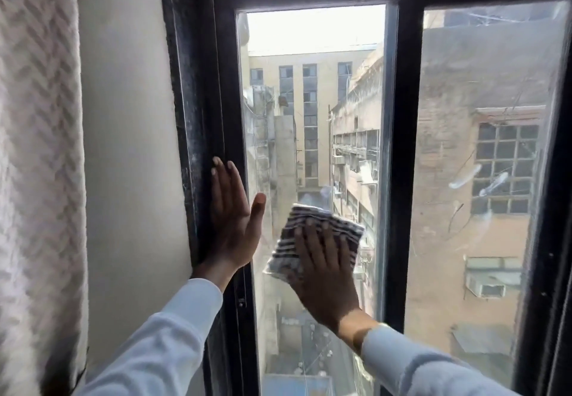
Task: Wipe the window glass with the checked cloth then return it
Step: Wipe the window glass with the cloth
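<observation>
From the head camera, your right hand (pixel 322 268) lies flat with fingers spread, pressing the checked cloth (pixel 315 241) against the window glass (pixel 312 101) in the lower half of the narrow left pane. The cloth is bunched under your palm, and its striped edges show above and to the left of your fingers; you are pressing rather than pinching it. Your left hand (pixel 232 213) is open, fingers straight and together, thumb out, with the fingertips resting on the black window frame (pixel 204 101) at the pane's left edge. It holds nothing. Both sleeves are pale blue. A patterned curtain (pixel 37 148) hangs at the far left beside the wall. The right pane (pixel 483 148) carries smears and streaks.
</observation>
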Motion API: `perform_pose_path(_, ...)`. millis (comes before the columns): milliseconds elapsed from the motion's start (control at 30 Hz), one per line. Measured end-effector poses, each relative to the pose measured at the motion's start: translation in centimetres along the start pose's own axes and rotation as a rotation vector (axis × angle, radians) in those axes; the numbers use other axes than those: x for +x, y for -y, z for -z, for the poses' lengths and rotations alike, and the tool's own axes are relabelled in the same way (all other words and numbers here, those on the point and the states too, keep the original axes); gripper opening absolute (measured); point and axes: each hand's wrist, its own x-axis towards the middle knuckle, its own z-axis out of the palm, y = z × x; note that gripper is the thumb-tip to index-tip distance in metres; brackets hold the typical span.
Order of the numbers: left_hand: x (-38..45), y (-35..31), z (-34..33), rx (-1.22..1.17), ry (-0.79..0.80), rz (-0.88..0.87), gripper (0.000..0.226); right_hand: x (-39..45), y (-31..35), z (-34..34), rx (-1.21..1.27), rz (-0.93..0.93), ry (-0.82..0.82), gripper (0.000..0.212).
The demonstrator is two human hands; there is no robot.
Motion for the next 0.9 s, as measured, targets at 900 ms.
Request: perform_pose_path(900,-0.5,-0.8,0.3,-0.03,0.044,-0.004,0.102,1.0,-2.2,1.0,0.121,0.024,-0.154,0.058)
